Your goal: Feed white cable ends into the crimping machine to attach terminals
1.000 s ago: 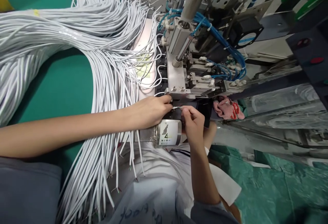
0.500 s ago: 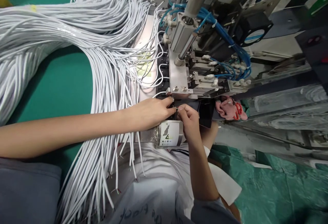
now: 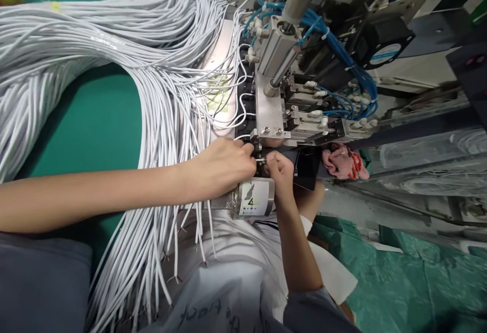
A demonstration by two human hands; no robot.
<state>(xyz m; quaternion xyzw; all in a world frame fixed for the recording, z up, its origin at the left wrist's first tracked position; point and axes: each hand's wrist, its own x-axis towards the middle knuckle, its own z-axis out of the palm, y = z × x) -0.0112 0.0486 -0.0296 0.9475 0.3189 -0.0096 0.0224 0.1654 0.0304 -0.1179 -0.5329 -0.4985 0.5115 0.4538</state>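
My left hand point(image 3: 224, 168) reaches in from the left, fingers pinched together on the end of a thin white cable point(image 3: 243, 137) at the foot of the metal machine head point(image 3: 268, 114). My right hand point(image 3: 280, 170) comes up from below, closed in a pinch on the same cable end, its fingertips nearly touching those of the left hand. Just under both hands sits a small block with a white warning label point(image 3: 253, 198). The cable tip itself is mostly hidden by the fingers.
A thick bundle of white cables point(image 3: 114, 54) sweeps over the green table point(image 3: 99, 125) and hangs past my lap. Blue air hoses point(image 3: 342, 64) and a pneumatic cylinder point(image 3: 283, 43) crowd the machine. A pink rag point(image 3: 340, 163) lies to the right, green cloth point(image 3: 411, 282) below.
My right hand has slid left until its fingertips meet those of the left hand at the cable end. The view has shifted slightly; the left hand stays in place.
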